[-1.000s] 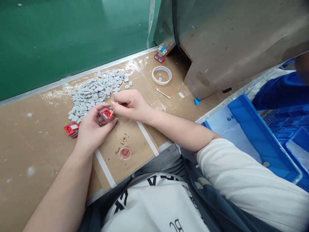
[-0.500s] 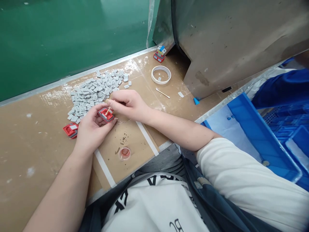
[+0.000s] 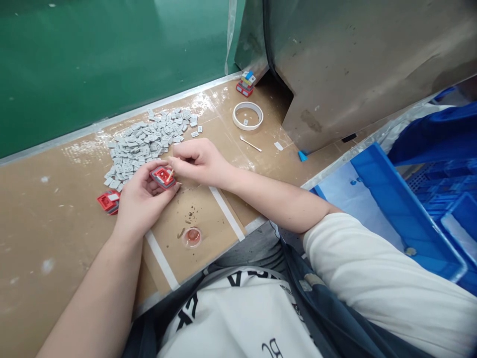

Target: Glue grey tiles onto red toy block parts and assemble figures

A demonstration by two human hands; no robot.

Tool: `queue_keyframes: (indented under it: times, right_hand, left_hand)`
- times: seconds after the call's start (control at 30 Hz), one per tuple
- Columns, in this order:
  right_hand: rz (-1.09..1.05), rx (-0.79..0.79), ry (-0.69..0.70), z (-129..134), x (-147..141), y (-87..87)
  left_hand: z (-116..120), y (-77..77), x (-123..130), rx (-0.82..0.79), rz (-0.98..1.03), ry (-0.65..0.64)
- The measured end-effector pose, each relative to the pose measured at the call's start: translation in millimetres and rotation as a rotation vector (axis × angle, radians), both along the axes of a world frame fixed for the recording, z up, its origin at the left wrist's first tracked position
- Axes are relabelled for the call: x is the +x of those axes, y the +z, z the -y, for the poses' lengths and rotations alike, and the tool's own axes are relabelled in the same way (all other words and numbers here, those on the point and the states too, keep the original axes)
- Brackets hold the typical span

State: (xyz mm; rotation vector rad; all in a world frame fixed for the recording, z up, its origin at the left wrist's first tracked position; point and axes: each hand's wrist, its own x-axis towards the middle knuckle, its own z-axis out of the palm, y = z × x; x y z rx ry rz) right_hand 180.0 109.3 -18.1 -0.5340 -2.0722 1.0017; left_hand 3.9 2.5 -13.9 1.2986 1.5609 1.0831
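Observation:
My left hand point(image 3: 139, 201) is closed round a small red plastic part point(image 3: 163, 177) with a grey rim, its hollow side facing up. Between the pinched fingers of my right hand point(image 3: 197, 159) is a thin pale stick point(image 3: 170, 175), slanting down with its lower end at the red part's recess. Whether the tip touches the part I cannot tell. Left of my left hand lies a similar red part point(image 3: 109, 201) with a whitish rectangle on it. Just beyond both hands is a heap of small grey tiles point(image 3: 143, 141).
A small clear cup of reddish liquid point(image 3: 193, 237) stands near the front edge. Farther right are a cotton swab point(image 3: 251, 144), a white tape ring point(image 3: 248, 116) around one tile, and a red, yellow and blue block piece point(image 3: 245, 84). Blue bins point(image 3: 410, 214) are at the right.
The stick in my right hand has shifted slightly to the right over the red part and changed its slant. My left hand keeps the part in almost the same place.

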Motion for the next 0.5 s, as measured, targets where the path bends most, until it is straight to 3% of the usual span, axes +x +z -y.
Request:
queue_keyframes:
  times: [0.17, 0.23, 0.3, 0.43, 0.5]
  right_hand:
    - [-0.005, 0.026, -0.080, -3.1, 0.9, 1.2]
    - [-0.032, 0.024, -0.028, -3.1, 5.1, 6.9]
    - [-0.019, 0.011, 0.186, -0.4, 11.2, 16.8]
    - [0.189, -0.023, 0.806, 14.4, 19.2, 35.0]
    - [0.323, 0.016, 0.933, 22.7, 18.4, 35.9]
  left_hand:
    - [0.3, 0.0, -0.5, -0.003, 0.008, 0.001]
    - [-0.1, 0.3, -0.3, -0.006, 0.022, 0.011]
    - [-1.4, 0.5, -0.3, 0.008, 0.066, 0.017]
    - [-5.2, 1.7, -0.7, 0.042, 0.139, 0.026]
    - [-6.8, 2.7, -0.8, 0.033, 0.140, 0.054]
